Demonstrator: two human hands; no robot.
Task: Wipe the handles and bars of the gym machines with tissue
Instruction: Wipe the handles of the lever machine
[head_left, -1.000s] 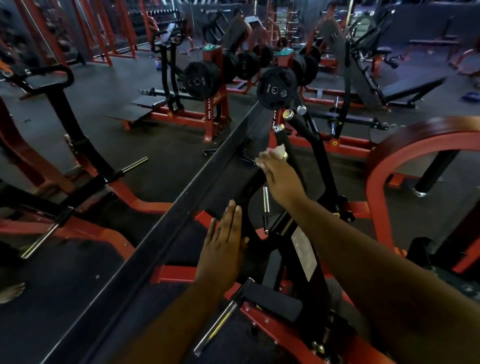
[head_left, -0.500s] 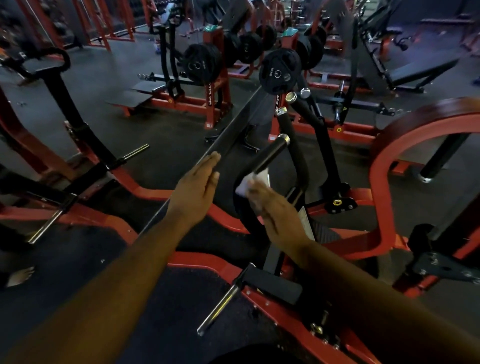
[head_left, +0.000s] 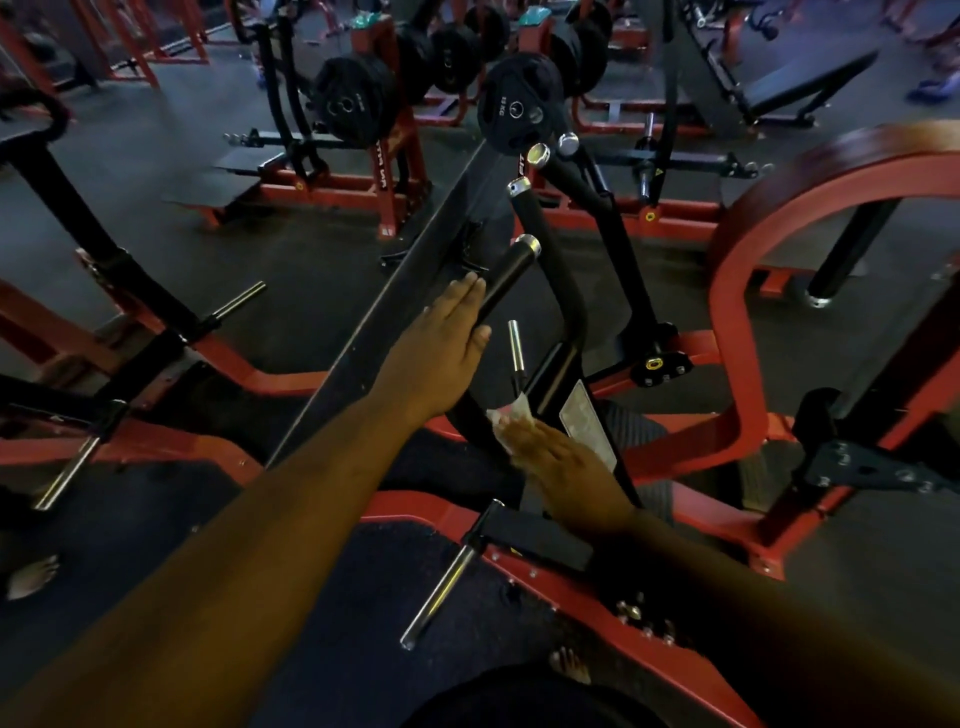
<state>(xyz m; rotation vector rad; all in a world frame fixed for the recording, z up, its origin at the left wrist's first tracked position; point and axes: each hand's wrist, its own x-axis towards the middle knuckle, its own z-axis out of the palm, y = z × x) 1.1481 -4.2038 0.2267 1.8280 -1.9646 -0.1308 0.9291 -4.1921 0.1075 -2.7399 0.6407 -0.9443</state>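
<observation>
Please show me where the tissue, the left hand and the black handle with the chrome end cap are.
tissue (head_left: 511, 410), head view: on the white crumpled part.
left hand (head_left: 441, 348), head view: on its back.
black handle (head_left: 506, 278), head view: on the grip.

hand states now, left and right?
Left hand: open, fingers straight, against the black handle.
Right hand: presses the tissue on the black bar; grip cannot be told.

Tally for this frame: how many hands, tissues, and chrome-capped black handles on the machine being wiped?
Hands: 2, left hand and right hand
Tissue: 1
Chrome-capped black handles: 4
Total: 7
</observation>
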